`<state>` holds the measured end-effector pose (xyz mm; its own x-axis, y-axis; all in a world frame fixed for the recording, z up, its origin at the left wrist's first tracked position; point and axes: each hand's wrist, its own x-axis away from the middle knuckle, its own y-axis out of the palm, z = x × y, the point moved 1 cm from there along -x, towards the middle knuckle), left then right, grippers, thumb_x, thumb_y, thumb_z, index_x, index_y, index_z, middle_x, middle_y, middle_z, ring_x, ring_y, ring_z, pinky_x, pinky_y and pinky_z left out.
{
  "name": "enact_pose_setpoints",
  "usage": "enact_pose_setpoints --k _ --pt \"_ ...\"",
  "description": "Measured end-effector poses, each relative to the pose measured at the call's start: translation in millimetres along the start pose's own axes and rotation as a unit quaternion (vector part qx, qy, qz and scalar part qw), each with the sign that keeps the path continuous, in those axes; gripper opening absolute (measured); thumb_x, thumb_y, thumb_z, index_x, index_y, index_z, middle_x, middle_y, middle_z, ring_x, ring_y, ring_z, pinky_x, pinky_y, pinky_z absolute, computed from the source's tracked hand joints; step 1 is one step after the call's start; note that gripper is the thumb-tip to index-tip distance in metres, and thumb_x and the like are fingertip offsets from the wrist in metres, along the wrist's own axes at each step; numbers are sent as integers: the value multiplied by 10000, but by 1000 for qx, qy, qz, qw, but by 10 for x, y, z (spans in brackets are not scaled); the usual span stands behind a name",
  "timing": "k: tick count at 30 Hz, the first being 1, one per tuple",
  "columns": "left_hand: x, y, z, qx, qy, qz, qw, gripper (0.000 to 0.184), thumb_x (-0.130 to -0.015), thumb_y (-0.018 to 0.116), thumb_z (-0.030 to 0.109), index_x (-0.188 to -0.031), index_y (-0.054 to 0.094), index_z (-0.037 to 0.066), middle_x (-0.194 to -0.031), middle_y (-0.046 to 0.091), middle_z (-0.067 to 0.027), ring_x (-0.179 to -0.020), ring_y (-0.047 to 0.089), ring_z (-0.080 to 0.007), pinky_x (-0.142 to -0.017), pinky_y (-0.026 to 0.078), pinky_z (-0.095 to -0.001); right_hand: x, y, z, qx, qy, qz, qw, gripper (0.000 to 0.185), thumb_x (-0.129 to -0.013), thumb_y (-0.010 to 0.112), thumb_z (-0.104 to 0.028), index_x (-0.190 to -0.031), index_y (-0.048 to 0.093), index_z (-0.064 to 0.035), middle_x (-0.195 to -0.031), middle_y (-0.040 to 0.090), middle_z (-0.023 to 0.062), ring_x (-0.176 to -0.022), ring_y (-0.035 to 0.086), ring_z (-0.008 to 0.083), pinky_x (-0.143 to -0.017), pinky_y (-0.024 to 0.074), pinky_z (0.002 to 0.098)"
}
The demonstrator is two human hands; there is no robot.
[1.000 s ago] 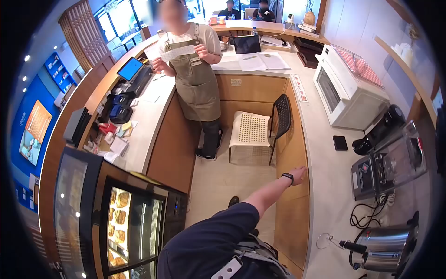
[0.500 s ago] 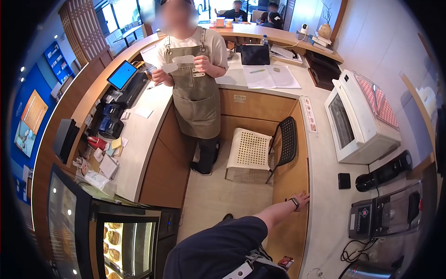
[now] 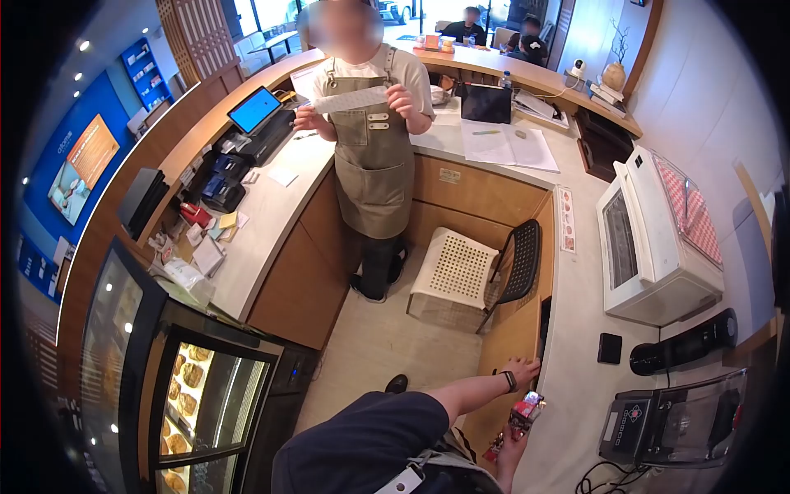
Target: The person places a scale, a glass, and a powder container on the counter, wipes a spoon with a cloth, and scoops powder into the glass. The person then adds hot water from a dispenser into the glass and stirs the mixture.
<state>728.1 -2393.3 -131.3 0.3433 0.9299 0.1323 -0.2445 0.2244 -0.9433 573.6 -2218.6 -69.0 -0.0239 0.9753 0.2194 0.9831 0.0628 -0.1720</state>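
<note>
My left hand [image 3: 520, 374], with a dark watch on the wrist, reaches across to the right-hand counter and grips the top edge of a wooden cabinet door [image 3: 499, 344]. The door stands ajar, with a dark gap under the countertop. Close below it, my right hand [image 3: 512, 451] is closed around a shiny red packet [image 3: 521, 418] with a pale, glossy upper end. Its exact kind is unclear, and my fingers hide part of it.
A co-worker in an apron [image 3: 374, 156] holds a paper strip [image 3: 350, 100]. A chair [image 3: 453, 267] stands by the cabinets. On the right counter [image 3: 568, 370] are a white oven [image 3: 625, 239], a black device [image 3: 683, 342] and a blender-like machine [image 3: 650, 424]. A lit pastry case [image 3: 222, 395] is at left.
The cabinet door has come open under my left hand. My right hand has come into view, raising the red packet. The co-worker now holds the paper strip stretched out, and my view has shifted.
</note>
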Motion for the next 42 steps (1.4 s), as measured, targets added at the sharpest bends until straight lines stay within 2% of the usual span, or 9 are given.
enact_pose_setpoints --k 9,15,18,21,24,30,33,36,42 --pt "16 290 -96 -40 -21 147 988 321 -892 639 321 -1149 721 146 -1247 536 -64 -1156 548 -288 -927 448 -446 -353 -74 -144 -23 71 -89 993 327 -1001 691 -213 -1236 523 -59 -895 599 21 -668 616 127 -555 572 297" --pt "154 265 -208 -50 7 197 979 213 -858 662 332 -943 771 170 -1147 572 -36 -1184 497 -270 -961 402 -438 -414 32 44 -10 -6 -40 999 317 -1015 679 -238 -1230 525 -63 -881 602 23 -649 616 127 -544 550 289" --pt "287 188 -302 -28 14 177 984 206 -858 663 327 -937 775 174 -1154 576 -40 -1244 470 -279 -1057 374 -512 -326 195 -214 18 11 -38 999 350 -1018 677 -245 -1271 524 -58 -879 602 25 -663 609 122 -545 537 290" --pt "523 131 -415 -75 34 206 975 221 -877 650 327 -1018 764 200 -1172 587 -62 -1286 482 -306 -1156 293 -604 -627 132 538 35 10 -61 997 599 -1026 629 -122 -1555 354 -66 -1133 648 90 -828 633 127 -673 541 291" --pt "748 197 -493 -23 -4 172 985 250 -900 635 295 -1127 721 234 -1182 608 -91 -1262 538 -331 -1205 194 -668 -630 291 568 67 -80 -45 994 711 -1029 628 -127 -1622 236 -104 -1142 650 94 -786 620 112 -637 531 284" --pt "1405 211 -736 54 0 96 994 281 -920 614 217 -1195 667 241 -1091 675 -70 -1198 610 -259 -1107 352 -557 -418 574 446 30 -16 -43 999 809 -1028 640 -151 -1662 138 -147 -1016 648 65 -708 603 103 -580 507 269" --pt "1757 377 -1047 68 -18 114 991 260 -907 634 231 -1162 684 235 -1060 708 -44 -1163 639 -233 -1033 401 -502 -127 718 142 103 -67 -19 992 667 -1018 660 -175 -1574 294 -125 -932 616 48 -673 591 109 -551 544 284" --pt "2288 303 -1315 43 -80 57 994 253 -880 686 296 -1122 694 220 -1007 734 -48 -1036 694 -262 -936 470 -480 -6 939 -117 38 -74 -3 997 685 -1018 659 -171 -1598 298 -113 -879 635 34 -619 582 102 -524 481 267" --pt "3002 326 -1394 55 -96 36 993 275 -875 717 389 -1048 660 183 -946 734 -67 -938 723 -307 -775 539 -470 -293 1040 294 -9 -26 -21 999 356 -1015 662 -187 -1307 508 -55 -841 626 35 -608 599 110 -474 496 273"
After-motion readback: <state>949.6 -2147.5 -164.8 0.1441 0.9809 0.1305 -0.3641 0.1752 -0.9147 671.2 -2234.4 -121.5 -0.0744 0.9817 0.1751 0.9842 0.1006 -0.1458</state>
